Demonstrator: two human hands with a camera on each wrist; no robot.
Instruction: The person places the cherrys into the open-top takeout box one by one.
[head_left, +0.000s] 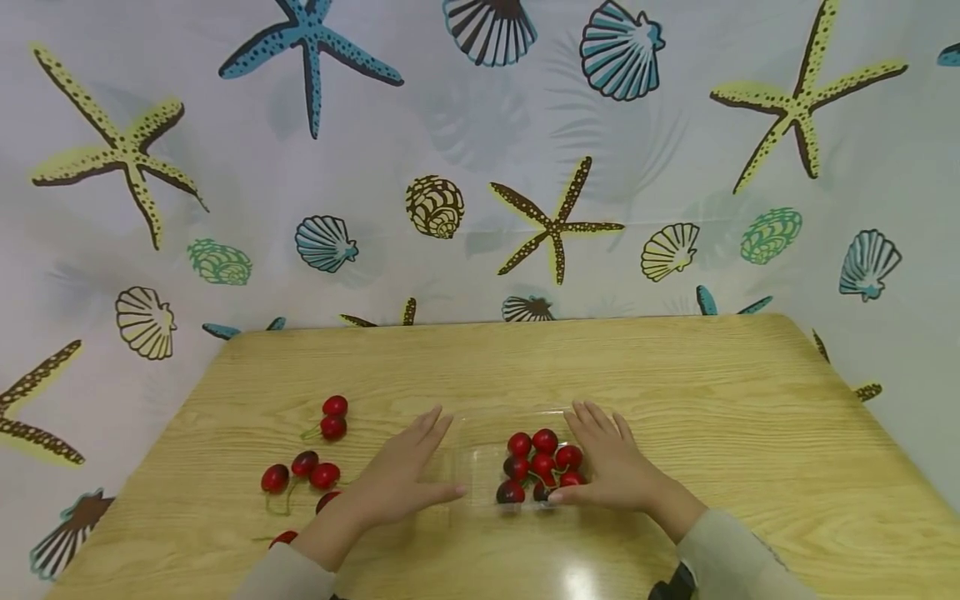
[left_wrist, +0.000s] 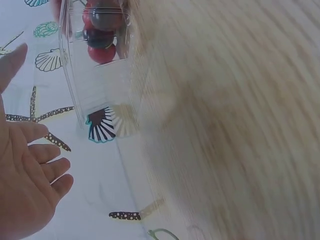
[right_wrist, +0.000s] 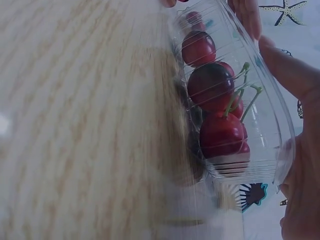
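A clear plastic container [head_left: 480, 479] stands on the table, with several dark red cherries [head_left: 543, 464] gathered in its right half. My left hand [head_left: 401, 479] is just off the container's left side, fingers and thumb spread. In the left wrist view, that palm shows nothing in it, and the container's bare end [left_wrist: 97, 90] lies a short way off. At the container's right side is my right hand [head_left: 611, 462], its fingers fairly straight along the rim and its thumb over the near right corner. Green cherry stems [right_wrist: 242, 97] poke up inside the container in the right wrist view.
Several loose cherries [head_left: 305, 463] with stems lie on the wooden table [head_left: 720, 400] to the left, some partly hidden behind the left forearm. Behind the table hangs a white cloth [head_left: 465, 283] printed with shells and starfish.
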